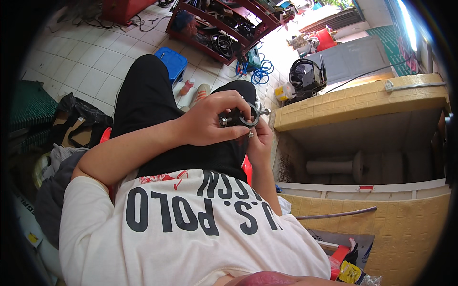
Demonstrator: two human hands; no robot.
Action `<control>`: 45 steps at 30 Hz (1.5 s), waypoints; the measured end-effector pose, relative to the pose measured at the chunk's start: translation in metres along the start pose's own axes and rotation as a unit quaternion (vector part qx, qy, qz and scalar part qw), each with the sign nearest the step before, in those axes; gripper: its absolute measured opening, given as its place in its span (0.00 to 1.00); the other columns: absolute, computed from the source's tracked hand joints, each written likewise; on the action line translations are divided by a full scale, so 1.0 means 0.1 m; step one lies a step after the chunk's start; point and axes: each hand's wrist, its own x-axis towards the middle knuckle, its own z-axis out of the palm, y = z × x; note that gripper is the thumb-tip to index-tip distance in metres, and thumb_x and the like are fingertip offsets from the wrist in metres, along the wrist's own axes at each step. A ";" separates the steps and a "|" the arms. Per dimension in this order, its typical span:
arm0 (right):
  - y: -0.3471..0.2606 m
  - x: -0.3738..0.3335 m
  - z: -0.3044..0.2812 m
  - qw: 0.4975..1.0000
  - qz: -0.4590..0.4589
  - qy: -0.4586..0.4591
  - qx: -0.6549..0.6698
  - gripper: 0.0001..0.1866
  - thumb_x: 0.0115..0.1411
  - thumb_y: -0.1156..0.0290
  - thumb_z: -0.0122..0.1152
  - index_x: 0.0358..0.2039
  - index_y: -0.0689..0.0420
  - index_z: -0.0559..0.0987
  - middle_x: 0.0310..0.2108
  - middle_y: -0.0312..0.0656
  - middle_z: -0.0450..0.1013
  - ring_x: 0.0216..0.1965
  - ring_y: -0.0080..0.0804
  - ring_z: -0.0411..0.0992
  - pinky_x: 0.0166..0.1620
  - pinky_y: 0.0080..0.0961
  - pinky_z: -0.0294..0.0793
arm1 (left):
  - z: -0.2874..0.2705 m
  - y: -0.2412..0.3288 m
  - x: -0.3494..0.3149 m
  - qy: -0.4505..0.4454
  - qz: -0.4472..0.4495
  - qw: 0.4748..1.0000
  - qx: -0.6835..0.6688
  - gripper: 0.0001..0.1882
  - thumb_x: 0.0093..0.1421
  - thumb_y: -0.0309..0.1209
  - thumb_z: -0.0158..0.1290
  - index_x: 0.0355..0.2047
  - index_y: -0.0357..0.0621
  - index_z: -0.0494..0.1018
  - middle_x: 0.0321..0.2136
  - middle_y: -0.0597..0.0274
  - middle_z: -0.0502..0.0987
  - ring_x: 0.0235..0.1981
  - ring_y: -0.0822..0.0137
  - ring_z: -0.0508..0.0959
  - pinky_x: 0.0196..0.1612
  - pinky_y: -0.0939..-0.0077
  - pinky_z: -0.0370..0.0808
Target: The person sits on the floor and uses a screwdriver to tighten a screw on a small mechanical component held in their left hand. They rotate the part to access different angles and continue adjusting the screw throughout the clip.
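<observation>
Above the lap (202, 155), a dark ringed metal part (235, 117) is being clamped and partly covered by the fingers of the left hand (208, 118); the right hand (261, 139) is being half hidden behind, its grip impossible to tell. Beyond, a red cart (200, 47) is being cropped.

The clamp (236, 117) is a small, dark metal piece held off any surface between the left hand (210, 119) and the right hand (262, 138). At its right end is a round ring (257, 115), its opening turned up toward the view. A silvery bolt (264, 112) sticks out to the right of the ring, and a screw (251, 134) points down below it. The left end shows a shiny tip (223, 121); fingers cover part of the body.
</observation>
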 end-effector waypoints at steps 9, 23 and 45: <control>-0.04 -0.01 -0.11 0.988 -0.050 -0.063 -0.130 0.14 0.62 0.81 0.58 0.49 0.64 0.77 0.35 0.37 0.79 0.34 0.18 0.76 0.39 0.18 0.76 | 0.01 -0.01 0.01 0.011 0.028 1.000 0.002 0.13 0.55 0.30 0.64 0.39 0.43 0.76 0.38 0.63 0.77 0.42 0.66 0.76 0.45 0.72 0.71; -0.26 -0.04 -0.12 0.983 -0.084 -0.080 -0.144 0.10 0.57 0.83 0.63 0.40 0.63 0.77 0.31 0.36 0.75 0.31 0.21 0.74 0.37 0.20 0.75 | -0.02 0.03 0.02 -0.003 0.050 0.999 -0.012 0.14 0.53 0.27 0.65 0.38 0.41 0.75 0.39 0.54 0.74 0.47 0.59 0.75 0.50 0.68 0.70; -0.30 -0.01 -0.02 0.988 -0.141 -0.004 -0.062 0.23 0.68 0.75 0.56 0.62 0.65 0.67 0.49 0.51 0.76 0.30 0.20 0.74 0.37 0.18 0.75 | -0.04 0.06 0.02 -0.007 0.050 0.999 0.007 0.14 0.51 0.28 0.66 0.37 0.43 0.76 0.41 0.53 0.74 0.45 0.59 0.76 0.48 0.68 0.71</control>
